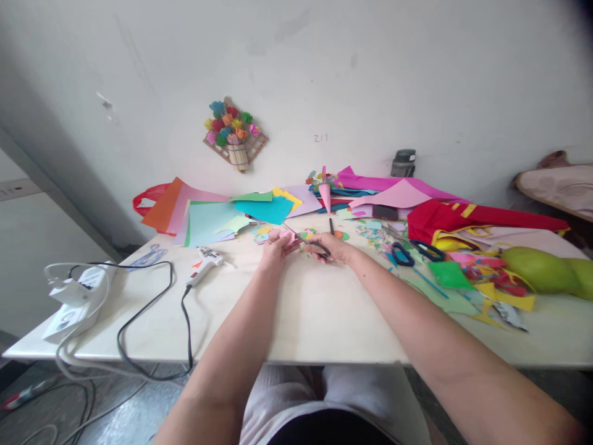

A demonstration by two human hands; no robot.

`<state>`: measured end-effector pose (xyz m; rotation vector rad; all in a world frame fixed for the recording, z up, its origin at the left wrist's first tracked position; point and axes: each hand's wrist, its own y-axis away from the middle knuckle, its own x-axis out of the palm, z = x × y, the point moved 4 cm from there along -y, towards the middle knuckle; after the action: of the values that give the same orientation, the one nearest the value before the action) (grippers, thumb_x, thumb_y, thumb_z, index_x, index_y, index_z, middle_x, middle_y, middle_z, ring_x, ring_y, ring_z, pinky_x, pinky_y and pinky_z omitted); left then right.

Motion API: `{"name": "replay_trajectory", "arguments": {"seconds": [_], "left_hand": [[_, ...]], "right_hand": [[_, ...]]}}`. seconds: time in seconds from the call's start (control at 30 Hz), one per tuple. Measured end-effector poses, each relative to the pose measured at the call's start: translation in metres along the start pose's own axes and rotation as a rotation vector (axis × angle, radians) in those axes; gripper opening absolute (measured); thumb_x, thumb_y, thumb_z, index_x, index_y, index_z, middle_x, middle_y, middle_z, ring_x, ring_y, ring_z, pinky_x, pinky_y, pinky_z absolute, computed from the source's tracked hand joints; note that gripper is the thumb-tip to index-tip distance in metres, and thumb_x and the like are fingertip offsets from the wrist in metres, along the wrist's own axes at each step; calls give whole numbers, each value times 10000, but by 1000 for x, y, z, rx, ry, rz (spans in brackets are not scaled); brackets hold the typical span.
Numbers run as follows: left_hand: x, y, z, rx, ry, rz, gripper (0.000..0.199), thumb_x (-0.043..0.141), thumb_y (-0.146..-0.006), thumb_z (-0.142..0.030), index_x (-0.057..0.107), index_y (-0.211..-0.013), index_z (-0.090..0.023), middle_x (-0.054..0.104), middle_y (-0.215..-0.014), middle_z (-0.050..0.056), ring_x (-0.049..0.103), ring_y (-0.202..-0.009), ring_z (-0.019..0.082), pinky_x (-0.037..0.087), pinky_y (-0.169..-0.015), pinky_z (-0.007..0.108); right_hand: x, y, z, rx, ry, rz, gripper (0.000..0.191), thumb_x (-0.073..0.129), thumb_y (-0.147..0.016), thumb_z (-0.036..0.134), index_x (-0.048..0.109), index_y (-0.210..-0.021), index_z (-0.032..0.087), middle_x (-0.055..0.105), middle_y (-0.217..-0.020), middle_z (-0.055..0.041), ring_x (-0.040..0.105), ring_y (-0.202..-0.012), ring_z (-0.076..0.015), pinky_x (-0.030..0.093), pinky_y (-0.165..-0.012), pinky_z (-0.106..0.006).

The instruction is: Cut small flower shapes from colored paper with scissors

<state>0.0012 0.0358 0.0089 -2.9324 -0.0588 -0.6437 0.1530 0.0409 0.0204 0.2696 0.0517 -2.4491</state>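
Near the middle of the table, my left hand (276, 247) is closed on a small piece of pink paper (288, 237). My right hand (334, 248) grips a pair of scissors (319, 248) by its dark handles. The scissor blades point left, towards the pink paper; whether they touch it I cannot tell. Small coloured paper cut-outs (262, 237) lie just behind my hands. A black pen or marker (331, 226) lies just beyond my right hand, and past it stands a pink paper cone (325, 198).
Coloured sheets (210, 222) spread along the back. A glue gun (204, 267) with a black cord and a power strip (76, 303) lie left. On the right are blue-handled scissors (403, 254), paper scraps (486, 272) and green fruit (537, 269). A paper-flower decoration (237, 154) hangs on the wall.
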Motion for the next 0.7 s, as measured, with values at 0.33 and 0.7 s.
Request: {"name": "replay_trajectory", "arguments": {"seconds": [0.33, 0.7], "left_hand": [[2, 2, -1, -6, -4, 3, 212, 685, -612, -254, 570, -759, -156, 685, -767, 51, 674, -702, 189, 525, -641, 284], [3, 3, -2, 8, -24, 8, 247, 711, -588, -278, 569, -746, -153, 682, -776, 58, 662, -681, 183, 517, -676, 304]], "right_hand": [[-2, -1, -3, 9, 13, 6, 235, 666, -693, 356, 556, -698, 149, 501, -455, 52, 398, -328, -39, 231, -302, -148], [-1, 1, -1, 24, 14, 17, 258, 663, -705, 382, 552, -711, 149, 504, -460, 52, 409, -333, -39, 242, -290, -143]]}}
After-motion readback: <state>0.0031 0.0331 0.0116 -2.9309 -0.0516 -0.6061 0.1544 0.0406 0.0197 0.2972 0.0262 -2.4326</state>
